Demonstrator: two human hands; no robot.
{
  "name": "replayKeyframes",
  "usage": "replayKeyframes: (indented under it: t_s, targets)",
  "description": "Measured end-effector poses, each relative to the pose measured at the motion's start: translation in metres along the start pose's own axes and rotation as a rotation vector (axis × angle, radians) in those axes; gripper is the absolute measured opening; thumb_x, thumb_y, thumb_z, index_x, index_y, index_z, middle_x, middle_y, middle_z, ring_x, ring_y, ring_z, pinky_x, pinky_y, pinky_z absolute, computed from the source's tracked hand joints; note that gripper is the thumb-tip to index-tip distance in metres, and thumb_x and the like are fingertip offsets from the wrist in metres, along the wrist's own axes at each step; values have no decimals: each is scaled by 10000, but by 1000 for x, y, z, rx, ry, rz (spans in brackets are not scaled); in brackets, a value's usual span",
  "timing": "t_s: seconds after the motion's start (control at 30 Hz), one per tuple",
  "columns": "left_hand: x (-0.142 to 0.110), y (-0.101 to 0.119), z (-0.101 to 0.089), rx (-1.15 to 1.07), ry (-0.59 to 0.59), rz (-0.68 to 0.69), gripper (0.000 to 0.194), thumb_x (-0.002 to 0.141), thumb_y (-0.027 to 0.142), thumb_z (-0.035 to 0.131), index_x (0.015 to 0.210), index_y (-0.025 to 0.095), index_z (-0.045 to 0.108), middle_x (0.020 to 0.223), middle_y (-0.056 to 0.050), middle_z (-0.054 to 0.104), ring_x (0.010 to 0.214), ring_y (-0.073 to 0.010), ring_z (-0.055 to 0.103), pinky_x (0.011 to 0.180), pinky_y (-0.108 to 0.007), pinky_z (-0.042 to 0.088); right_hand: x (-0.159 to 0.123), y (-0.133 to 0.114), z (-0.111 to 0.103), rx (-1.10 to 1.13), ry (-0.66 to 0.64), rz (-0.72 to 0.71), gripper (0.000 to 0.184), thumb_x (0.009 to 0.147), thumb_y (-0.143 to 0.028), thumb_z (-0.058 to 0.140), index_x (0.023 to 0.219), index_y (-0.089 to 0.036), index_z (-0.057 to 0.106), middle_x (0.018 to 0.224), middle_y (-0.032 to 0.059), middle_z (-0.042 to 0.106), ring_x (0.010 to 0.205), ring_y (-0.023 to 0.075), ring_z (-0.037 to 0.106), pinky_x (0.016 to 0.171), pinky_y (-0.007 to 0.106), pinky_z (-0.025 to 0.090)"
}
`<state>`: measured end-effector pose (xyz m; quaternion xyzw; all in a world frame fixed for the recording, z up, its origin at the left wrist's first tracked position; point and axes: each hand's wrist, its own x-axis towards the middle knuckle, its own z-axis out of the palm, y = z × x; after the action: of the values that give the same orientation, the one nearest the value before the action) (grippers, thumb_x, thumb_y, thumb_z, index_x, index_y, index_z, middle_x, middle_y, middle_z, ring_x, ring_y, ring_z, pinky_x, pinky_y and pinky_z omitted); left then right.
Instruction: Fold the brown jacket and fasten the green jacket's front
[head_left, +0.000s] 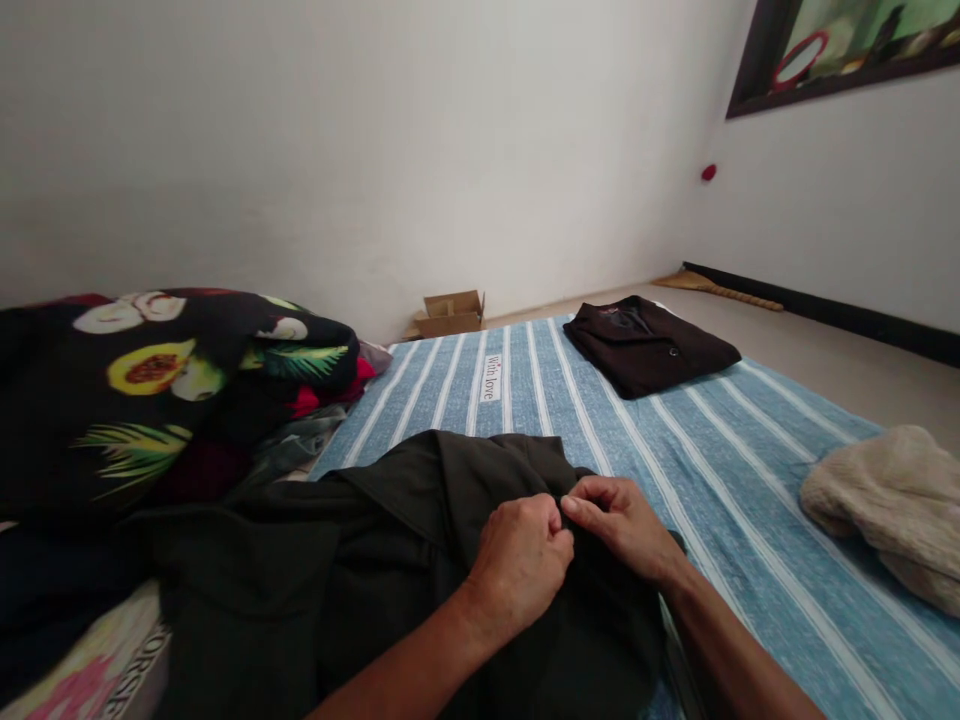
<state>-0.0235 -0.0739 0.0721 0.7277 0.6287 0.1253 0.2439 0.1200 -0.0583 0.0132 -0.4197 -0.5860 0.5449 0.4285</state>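
Observation:
A dark olive garment with wide flaps, perhaps a coat or jacket (390, 580), lies spread over the near part of the bed. My left hand (523, 555) is closed, its fingers curled and pinching the garment's edge. Right beside it, my right hand (619, 520) pinches the same edge between thumb and forefinger. The fingertips nearly meet, and whatever small part lies between them, such as a button, is hidden.
A striped blue sheet (517, 400) covers the bed. A folded dark brown garment (649, 345) lies at the far side, and a beige knitted item (892, 505) at the right. Fruit-print black cloth (217, 400) is heaped left. Beyond stand a cardboard box (450, 312) and a broom (716, 288).

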Motion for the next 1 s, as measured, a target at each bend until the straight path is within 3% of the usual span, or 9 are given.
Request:
replayKeyframes:
  t_s: [0.13, 0.3, 0.57, 0.83, 1.0]
  targets:
    - [-4, 5, 4, -37, -4, -28, 135, 653, 142, 544, 546, 183, 472, 504, 26, 524, 484, -110, 484, 480, -228, 288, 0, 1, -3, 16, -63, -2, 375, 749, -460, 604, 548, -149, 542, 521, -41, 388, 515, 77, 316, 475, 224, 238]
    - [-9, 2, 8, -449, -127, -217, 115, 665, 148, 552, 596, 186, 470, 455, 42, 514, 357, -85, 426, 375, -199, 299, -3, -1, -2, 8, -62, -38, 378, 752, -449, 593, 531, -155, 506, 510, -45, 375, 504, 78, 309, 465, 228, 232]
    - [-24, 16, 5, -702, -73, -356, 133, 705, 149, 562, 596, 159, 486, 439, 39, 527, 310, -44, 404, 319, -153, 201, -7, 0, 2, -50, 19, -138, 419, 791, -466, 546, 516, -165, 452, 514, -43, 359, 510, 81, 316, 472, 226, 253]
    - [-22, 22, 20, -857, 45, -346, 100, 724, 188, 560, 643, 156, 510, 443, 48, 509, 314, -42, 381, 326, -157, 206, -5, -1, 1, -48, 163, -196, 390, 791, -429, 544, 513, -173, 453, 490, -47, 358, 497, 86, 328, 470, 227, 263]
    - [-17, 22, 35, -750, 191, -245, 116, 716, 174, 536, 616, 175, 477, 435, 64, 467, 332, -46, 358, 360, -169, 253, -5, 1, 1, -85, 223, -215, 387, 797, -410, 534, 506, -177, 431, 488, -47, 358, 496, 85, 327, 471, 229, 256]
